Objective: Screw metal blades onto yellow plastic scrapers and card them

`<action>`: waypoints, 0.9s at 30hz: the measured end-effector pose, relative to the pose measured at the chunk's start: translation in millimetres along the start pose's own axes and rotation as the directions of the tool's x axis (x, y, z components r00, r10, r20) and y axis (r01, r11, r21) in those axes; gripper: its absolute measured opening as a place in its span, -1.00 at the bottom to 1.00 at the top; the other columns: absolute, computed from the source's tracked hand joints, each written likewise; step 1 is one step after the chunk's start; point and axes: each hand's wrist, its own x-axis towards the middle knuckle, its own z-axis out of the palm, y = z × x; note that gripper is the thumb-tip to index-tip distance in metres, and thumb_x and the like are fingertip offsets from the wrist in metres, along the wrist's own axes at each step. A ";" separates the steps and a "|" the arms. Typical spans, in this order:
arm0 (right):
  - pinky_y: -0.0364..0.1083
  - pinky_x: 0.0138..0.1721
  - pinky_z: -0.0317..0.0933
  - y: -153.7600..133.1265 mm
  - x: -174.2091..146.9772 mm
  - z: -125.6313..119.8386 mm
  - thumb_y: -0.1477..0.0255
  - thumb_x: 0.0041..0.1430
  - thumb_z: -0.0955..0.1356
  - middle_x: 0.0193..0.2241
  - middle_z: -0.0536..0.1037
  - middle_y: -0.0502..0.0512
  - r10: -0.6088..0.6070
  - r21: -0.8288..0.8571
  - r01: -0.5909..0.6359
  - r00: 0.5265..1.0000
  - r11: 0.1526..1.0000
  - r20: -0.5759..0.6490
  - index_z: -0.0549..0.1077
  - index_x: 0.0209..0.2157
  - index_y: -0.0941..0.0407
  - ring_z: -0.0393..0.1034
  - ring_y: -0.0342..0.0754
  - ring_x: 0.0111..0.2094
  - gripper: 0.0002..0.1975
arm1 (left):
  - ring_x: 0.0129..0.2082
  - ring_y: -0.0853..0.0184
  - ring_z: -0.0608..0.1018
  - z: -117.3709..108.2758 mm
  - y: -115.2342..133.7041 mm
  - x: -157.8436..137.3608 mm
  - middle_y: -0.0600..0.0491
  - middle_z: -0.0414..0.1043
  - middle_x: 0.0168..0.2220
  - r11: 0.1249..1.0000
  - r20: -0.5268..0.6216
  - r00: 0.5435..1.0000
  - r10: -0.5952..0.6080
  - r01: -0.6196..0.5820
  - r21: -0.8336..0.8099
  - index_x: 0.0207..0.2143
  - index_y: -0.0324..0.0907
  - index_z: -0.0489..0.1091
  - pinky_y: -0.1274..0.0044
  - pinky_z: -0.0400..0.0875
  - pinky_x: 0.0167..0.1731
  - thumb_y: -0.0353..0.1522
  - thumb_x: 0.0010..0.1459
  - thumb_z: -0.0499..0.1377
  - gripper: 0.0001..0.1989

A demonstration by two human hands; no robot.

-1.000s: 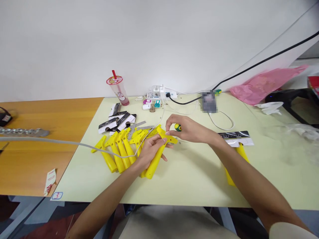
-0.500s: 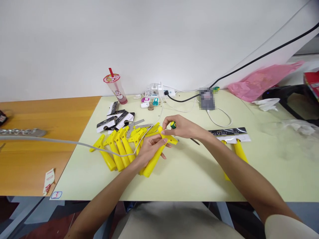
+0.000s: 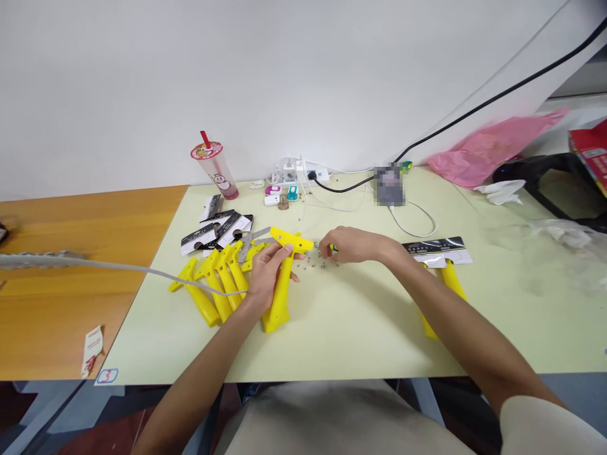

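My left hand (image 3: 266, 272) is closed around a yellow T-shaped scraper handle (image 3: 283, 284), its crosspiece tilted up and showing small holes. My right hand (image 3: 348, 244) has its fingers bent and pointing down over scattered small screws (image 3: 323, 265). Tucked within that hand is a screwdriver (image 3: 334, 248); just a bit of its green grip shows. Whether the fingertips pinch a screw cannot be made out. More yellow scraper handles (image 3: 202, 300) lie in a row left of my left hand, with grey metal blades (image 3: 247, 245) behind them.
Black-and-white cards (image 3: 199, 237) lie at the back left beside a drink cup (image 3: 218, 170). A power strip (image 3: 320, 174) with cables stands by the wall. Carded yellow scrapers (image 3: 454, 279) lie under my right forearm. A grey cable (image 3: 156, 273) crosses on the left.
My right hand has left the crosspiece of the scraper handle and moved right and down to the screws. My left hand has shifted left with the handle, uncovering the screws.
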 end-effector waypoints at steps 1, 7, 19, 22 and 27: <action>-0.09 -0.22 0.23 -0.2 2.9 2.5 0.64 0.13 0.44 -0.16 0.75 0.09 0.004 -0.012 -0.004 1.000 1.000 0.024 0.69 -0.20 0.07 0.57 0.04 -0.19 -0.73 | -0.15 0.11 0.75 0.1 -0.4 -0.1 0.03 0.47 -0.28 1.000 -0.002 1.000 -0.004 0.004 -0.006 -0.35 -0.21 0.49 0.60 0.58 -0.64 -0.09 0.02 0.58 -0.55; -0.10 -0.28 0.22 2.5 14.6 12.5 0.55 0.17 0.47 -0.21 0.76 0.04 -0.005 0.013 0.004 0.998 1.000 0.064 0.69 -0.23 0.02 0.60 0.03 -0.23 -0.83 | -0.16 0.12 0.75 2.0 -4.7 -3.0 0.02 0.48 -0.27 0.999 0.048 0.998 -0.028 0.029 -0.017 -0.34 -0.21 0.52 0.61 0.56 -0.64 -0.13 0.07 0.56 -0.60; -0.07 -0.24 0.22 0.4 12.5 13.0 0.51 0.27 0.43 -0.13 0.73 0.19 -0.052 -0.096 0.056 0.998 0.994 0.044 0.65 -0.17 0.10 0.59 0.07 -0.17 -0.86 | -0.09 0.09 0.75 5.0 -7.9 -4.0 -0.16 0.65 -0.01 0.995 0.083 0.991 -0.101 0.100 0.007 -0.21 -0.23 0.60 0.62 0.57 -0.62 -0.09 0.03 0.55 -0.55; -0.05 -0.24 0.19 -2.6 10.1 10.1 0.53 0.31 0.40 -0.12 0.71 0.23 -0.038 -0.136 0.042 0.999 0.990 0.031 0.64 -0.17 0.11 0.57 0.11 -0.14 -0.86 | -0.08 0.09 0.75 5.4 -7.7 -4.5 -0.15 0.65 -0.01 0.994 0.085 0.990 -0.109 0.108 0.012 -0.21 -0.22 0.60 0.60 0.59 -0.63 -0.09 0.04 0.55 -0.56; -0.03 -0.13 0.23 -2.0 -0.7 0.1 0.51 0.37 0.37 -0.04 0.68 0.24 -0.055 -0.113 0.043 0.993 0.993 -0.106 0.62 -0.12 0.10 0.55 0.15 -0.06 -0.84 | -0.08 0.08 0.75 5.3 -7.3 -4.0 -0.15 0.65 -0.01 0.994 0.074 0.992 -0.106 0.105 0.014 -0.21 -0.22 0.60 0.58 0.60 -0.64 -0.08 0.03 0.55 -0.55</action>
